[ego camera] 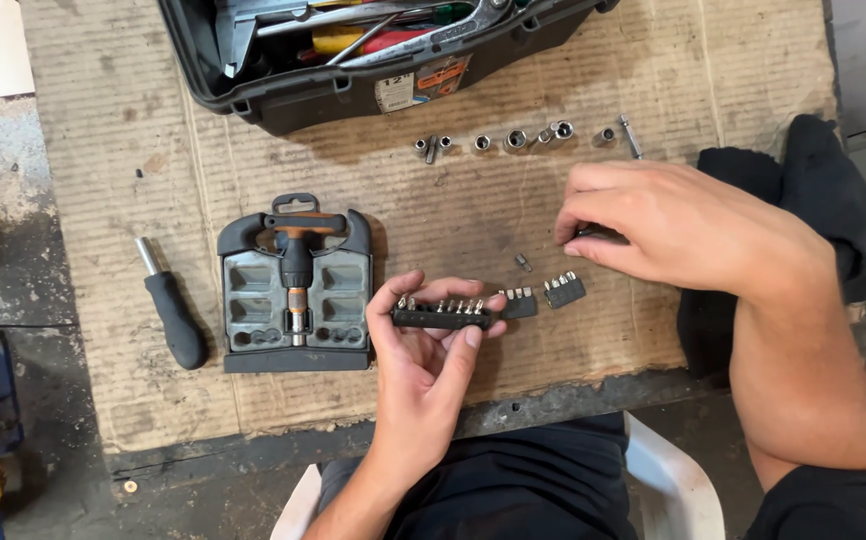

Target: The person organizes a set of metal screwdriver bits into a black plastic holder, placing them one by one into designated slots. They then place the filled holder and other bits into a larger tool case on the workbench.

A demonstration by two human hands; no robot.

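Observation:
My left hand (423, 350) holds a black strip of screwdriver bits (441, 316) between thumb and fingers, bits pointing up. My right hand (678, 225) rests on the cardboard to the right, its fingertips closed on a small dark piece (593, 234) that is mostly hidden. Two short bit holders (551, 293) lie between the hands, and one loose bit (523, 262) lies just above them. A grey and black tool case (295, 290) with a ratchet driver clipped in its middle lies to the left of my left hand.
A row of several metal sockets (518, 139) lies along the far side of the cardboard sheet (123, 120). An open black toolbox (373, 50) sits behind them. A black-handled driver (171, 312) lies at the left. Dark cloth (823, 190) lies at the right.

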